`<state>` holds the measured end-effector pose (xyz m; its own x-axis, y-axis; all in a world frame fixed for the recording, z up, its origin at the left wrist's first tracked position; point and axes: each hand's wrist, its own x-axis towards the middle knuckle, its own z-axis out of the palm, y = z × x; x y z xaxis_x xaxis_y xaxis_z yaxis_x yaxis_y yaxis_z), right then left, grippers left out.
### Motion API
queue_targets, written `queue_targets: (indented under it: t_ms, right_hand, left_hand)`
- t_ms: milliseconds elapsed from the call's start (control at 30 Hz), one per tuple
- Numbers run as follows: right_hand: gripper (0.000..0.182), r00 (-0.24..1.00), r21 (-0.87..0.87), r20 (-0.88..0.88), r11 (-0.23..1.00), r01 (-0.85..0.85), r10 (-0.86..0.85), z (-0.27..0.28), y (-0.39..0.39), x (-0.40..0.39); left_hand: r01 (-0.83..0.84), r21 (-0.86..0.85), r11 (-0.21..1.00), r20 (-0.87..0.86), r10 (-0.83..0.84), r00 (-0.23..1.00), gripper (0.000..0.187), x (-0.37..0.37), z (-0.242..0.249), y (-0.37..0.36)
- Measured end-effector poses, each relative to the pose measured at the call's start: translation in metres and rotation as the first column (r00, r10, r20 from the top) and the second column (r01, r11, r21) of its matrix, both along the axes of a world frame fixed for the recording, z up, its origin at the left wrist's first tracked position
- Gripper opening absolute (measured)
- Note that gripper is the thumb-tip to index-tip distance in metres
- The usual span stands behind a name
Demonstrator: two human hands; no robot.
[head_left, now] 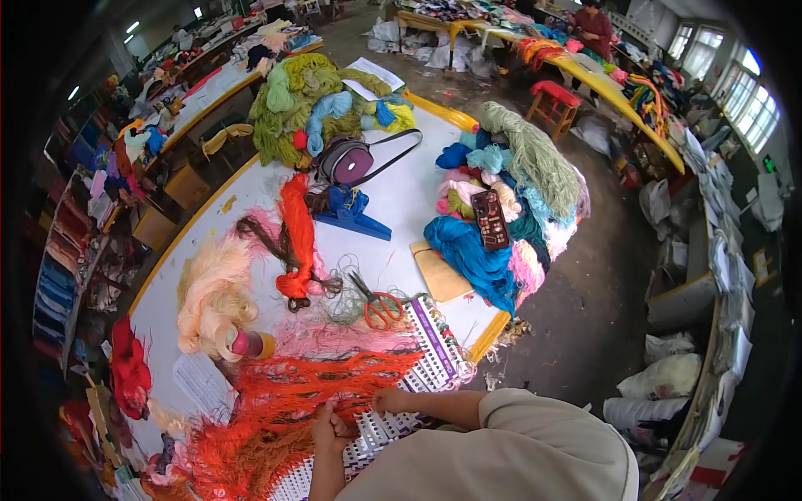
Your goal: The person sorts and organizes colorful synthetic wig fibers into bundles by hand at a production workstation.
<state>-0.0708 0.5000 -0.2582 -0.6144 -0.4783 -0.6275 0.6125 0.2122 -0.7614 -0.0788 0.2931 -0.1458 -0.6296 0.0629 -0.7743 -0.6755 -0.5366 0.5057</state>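
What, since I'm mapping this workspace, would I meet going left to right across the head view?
Red yarn bundle → pale peach yarn → red-orange skein → left hand → right hand → brown envelope → patterned phone → red stool.

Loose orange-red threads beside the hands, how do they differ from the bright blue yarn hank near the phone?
The loose orange-red threads sprawl in thin, tangled strands, while the bright blue yarn hank is gathered into a dense bundle. The threads spread over a wider area; the hank takes up less. Both are made of many fine strands.
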Motion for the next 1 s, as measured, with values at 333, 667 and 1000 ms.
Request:
queue_targets:
  t_ms: [333,667,1000]
  right_hand:
    - [0.010,1.000,0.006,-0.001,1.000,0.021,-0.021,0.004,0.001,0.004]
    - [0.020,0.975,-0.221,-0.214,0.969,-0.108,0.060,0.017,-0.026,-0.008]
    - [0.038,0.959,-0.039,-0.284,0.999,-0.029,0.016,0.048,-0.011,-0.018]
  left_hand:
    - [0.188,-0.123,0.974,-0.017,-0.192,0.981,0.017,0.009,0.018,0.027]
    - [0.542,0.011,0.840,0.047,-0.542,0.839,0.046,0.009,0.005,0.019]
    - [0.513,0.027,0.858,-0.020,-0.513,0.858,0.021,0.005,0.006,0.028]
